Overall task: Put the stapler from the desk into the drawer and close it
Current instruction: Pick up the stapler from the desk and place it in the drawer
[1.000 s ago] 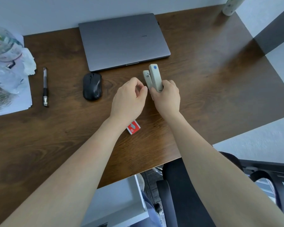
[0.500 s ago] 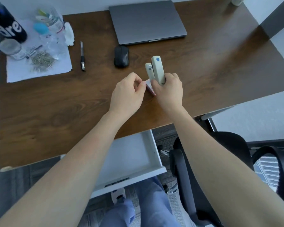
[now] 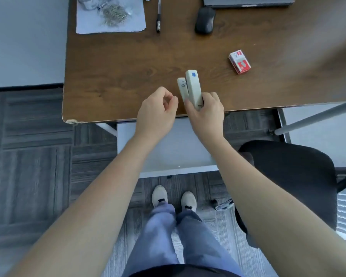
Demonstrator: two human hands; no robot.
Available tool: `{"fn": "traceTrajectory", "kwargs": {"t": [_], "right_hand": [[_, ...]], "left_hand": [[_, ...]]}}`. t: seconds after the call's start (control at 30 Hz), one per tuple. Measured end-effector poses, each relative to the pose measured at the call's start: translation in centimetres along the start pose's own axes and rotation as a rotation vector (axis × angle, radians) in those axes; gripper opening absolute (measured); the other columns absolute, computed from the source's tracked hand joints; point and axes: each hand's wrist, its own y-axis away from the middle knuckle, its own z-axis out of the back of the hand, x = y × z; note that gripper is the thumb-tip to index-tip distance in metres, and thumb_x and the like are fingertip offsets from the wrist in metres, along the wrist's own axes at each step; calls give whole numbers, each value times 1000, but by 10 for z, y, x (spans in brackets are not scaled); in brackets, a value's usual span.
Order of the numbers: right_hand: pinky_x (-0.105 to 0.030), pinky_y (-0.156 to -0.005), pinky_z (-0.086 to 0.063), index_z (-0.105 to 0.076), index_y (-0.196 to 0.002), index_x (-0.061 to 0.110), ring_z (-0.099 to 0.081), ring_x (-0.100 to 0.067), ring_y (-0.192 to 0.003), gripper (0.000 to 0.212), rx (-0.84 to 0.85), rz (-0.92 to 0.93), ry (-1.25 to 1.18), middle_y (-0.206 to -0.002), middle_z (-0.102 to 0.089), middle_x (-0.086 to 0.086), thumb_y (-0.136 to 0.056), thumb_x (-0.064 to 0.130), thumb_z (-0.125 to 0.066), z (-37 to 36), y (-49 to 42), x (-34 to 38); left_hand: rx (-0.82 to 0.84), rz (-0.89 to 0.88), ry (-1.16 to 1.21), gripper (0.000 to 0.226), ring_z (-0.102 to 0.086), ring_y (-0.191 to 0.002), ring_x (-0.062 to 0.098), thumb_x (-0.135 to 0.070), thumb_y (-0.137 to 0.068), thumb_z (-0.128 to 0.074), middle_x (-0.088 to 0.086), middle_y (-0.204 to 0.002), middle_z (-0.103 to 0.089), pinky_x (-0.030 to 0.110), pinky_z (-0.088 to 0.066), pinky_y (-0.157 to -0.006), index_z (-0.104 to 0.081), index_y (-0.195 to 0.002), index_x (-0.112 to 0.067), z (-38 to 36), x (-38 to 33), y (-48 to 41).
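My right hand grips the lower end of a cream stapler with a blue dot on top. It is held above the front edge of the brown desk, its two arms slightly apart. My left hand hovers just left of it, fingers curled loosely, holding nothing. Below both hands a white drawer stands pulled out from under the desk; its inside looks bare, partly hidden by my forearms.
A red-and-white staple box lies on the desk to the right. A black mouse, a pen, a grey laptop edge and paper with clips sit farther back. A black chair stands at the right.
My head has moved back and tilted down, so the open drawer, floor and feet show. Both hands with the stapler have come back to the desk's front edge. The staple box has come into view.
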Motion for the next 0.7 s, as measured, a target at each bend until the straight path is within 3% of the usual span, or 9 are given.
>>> {"fn": "traceTrajectory", "kwargs": {"t": [0.27, 0.5, 0.6, 0.7], "right_hand": [[-28, -48, -25, -41, -73, 14, -39, -19, -58, 31, 125, 107, -17, -77, -44, -1, -85, 27, -67, -22, 55, -5], [-32, -51, -31, -39, -71, 12, -38, -25, -57, 32, 204, 116, 37, -72, -43, -5, -81, 20, -69, -26, 90, -38], [-33, -50, -33, -43, -70, 10, -39, -27, -55, 30, 236, 93, 91, -72, -44, -6, -81, 21, -68, -29, 98, -56], [-30, -51, -28, -40, -69, 11, -38, -26, -55, 32, 263, 22, 151, -72, -44, -5, -81, 25, -67, -36, 97, -75]], "left_hand": [[-39, 126, 55, 17, -48, -63, 11, -23, -97, -52, -7, -68, -54, 32, -40, -60, -60, -92, -8, 3, 34, 45], [-27, 197, 46, 16, -48, -58, 11, -28, -98, -51, -6, -64, -52, 31, -38, -57, -56, -88, -17, -20, 52, 70], [-25, 227, 19, 14, -50, -61, 6, -29, -97, -52, -9, -66, -53, 25, -37, -55, -57, -89, -19, -30, 64, 80], [-14, 244, -2, 15, -53, -63, 12, -30, -96, -52, -7, -68, -56, 29, -39, -58, -58, -90, -17, -41, 73, 86]]}}
